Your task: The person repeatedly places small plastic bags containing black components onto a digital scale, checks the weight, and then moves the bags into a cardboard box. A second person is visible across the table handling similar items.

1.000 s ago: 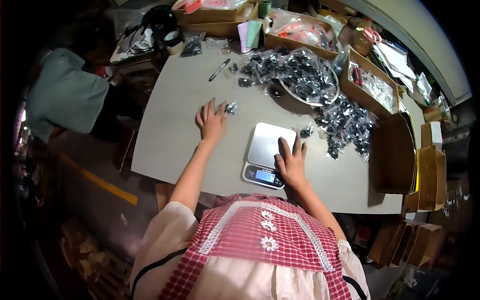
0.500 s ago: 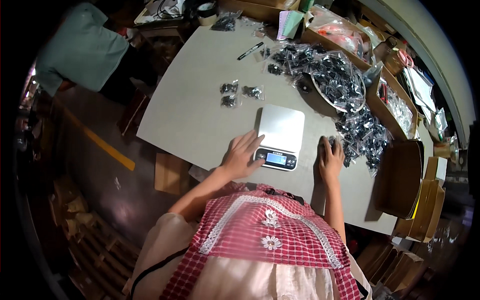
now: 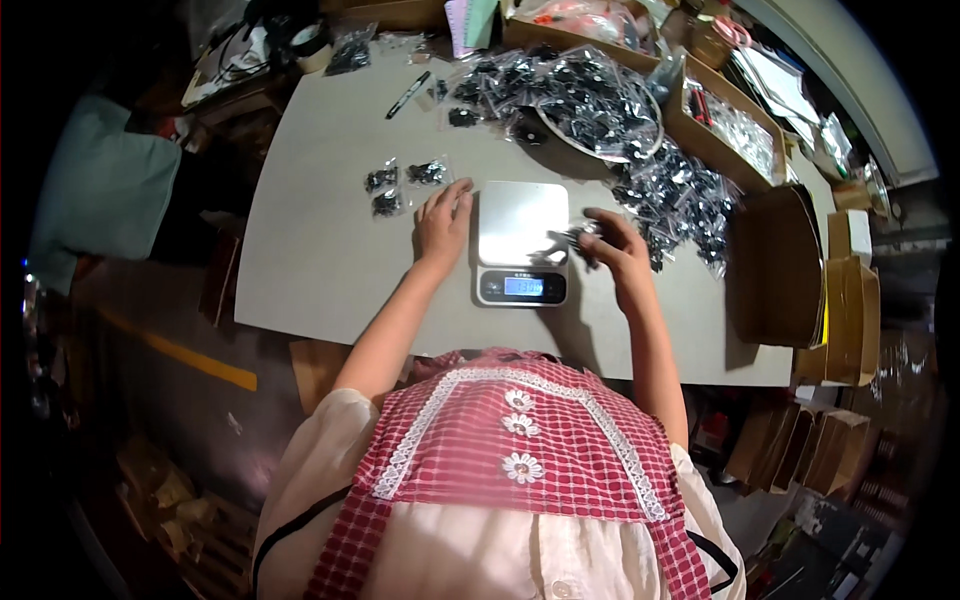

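- The right hand (image 3: 622, 248) has its thumb and fingers closed together, and they pinch a small clear bag with black parts (image 3: 582, 238).
- This bag is at the right edge of the digital scale (image 3: 522, 222); a dark reflection shows on the metal plate, but I cannot tell if the bag touches it.
- The left hand (image 3: 442, 226) is on the left side of the scale, with the palm turned downward and the fingers loosely extended, only slightly apart; I see nothing pinched in it.
- Near its fingertips lies one filled bag (image 3: 428, 172), and just beside this, further left, are two more filled bags (image 3: 386, 203), one behind the other.
- The scale stands on the grey table (image 3: 310, 260), its blue display (image 3: 524, 288) lit and facing the person.
- Behind and to the right there is a large pile of similar bags (image 3: 680, 205), around a round basin with a pale rim (image 3: 622, 160).
- At the far left of the table lies a black marker pen (image 3: 408, 95).
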`<act>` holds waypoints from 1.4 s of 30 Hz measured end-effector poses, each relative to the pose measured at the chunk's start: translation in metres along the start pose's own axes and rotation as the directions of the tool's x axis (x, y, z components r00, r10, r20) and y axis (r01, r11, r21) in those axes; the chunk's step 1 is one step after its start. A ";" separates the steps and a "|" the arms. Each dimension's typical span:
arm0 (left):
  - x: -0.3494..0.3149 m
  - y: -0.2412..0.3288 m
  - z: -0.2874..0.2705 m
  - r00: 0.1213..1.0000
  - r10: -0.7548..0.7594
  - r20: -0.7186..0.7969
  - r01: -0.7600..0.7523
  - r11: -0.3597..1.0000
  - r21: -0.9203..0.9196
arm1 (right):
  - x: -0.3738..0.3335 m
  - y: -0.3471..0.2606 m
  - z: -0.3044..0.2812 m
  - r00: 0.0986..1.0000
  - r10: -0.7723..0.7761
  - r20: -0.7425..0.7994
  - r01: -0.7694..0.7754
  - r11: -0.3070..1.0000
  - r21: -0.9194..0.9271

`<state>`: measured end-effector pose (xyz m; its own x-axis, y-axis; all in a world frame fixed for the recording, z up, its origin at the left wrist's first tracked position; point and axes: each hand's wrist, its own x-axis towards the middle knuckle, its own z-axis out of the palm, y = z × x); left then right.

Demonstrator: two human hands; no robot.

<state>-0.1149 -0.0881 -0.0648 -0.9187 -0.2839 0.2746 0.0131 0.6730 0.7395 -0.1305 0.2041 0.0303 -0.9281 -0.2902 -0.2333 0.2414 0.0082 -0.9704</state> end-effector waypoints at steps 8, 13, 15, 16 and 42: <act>-0.003 -0.014 0.000 0.991 0.122 -0.051 -0.121 0.992 0.018 | 0.028 0.069 -0.061 0.781 -0.607 -0.145 0.159 0.419 -0.894; -0.006 -0.016 0.002 0.991 0.100 -0.086 -0.101 0.995 -0.007 | -0.006 0.083 -0.094 0.852 -0.460 -0.250 -0.181 0.189 -0.965; -0.005 -0.015 0.002 0.990 0.096 -0.101 -0.100 0.994 -0.032 | -0.015 0.092 -0.100 0.841 -0.495 -0.217 -0.130 0.204 -0.970; -0.005 -0.015 0.002 0.991 0.089 -0.100 -0.094 0.995 -0.045 | -0.019 0.092 -0.100 0.839 -0.507 -0.198 -0.103 0.210 -0.972; -0.006 0.078 0.010 0.801 0.526 0.285 -0.555 0.831 0.024 | -0.073 0.066 0.006 0.799 -0.481 0.361 0.479 0.144 -0.866</act>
<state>-0.1124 -0.0272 -0.0147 -0.8415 0.3218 0.4339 0.5113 0.7337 0.4476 -0.0454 0.2197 -0.0160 -0.7549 -0.5816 0.3031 -0.6551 0.6911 -0.3053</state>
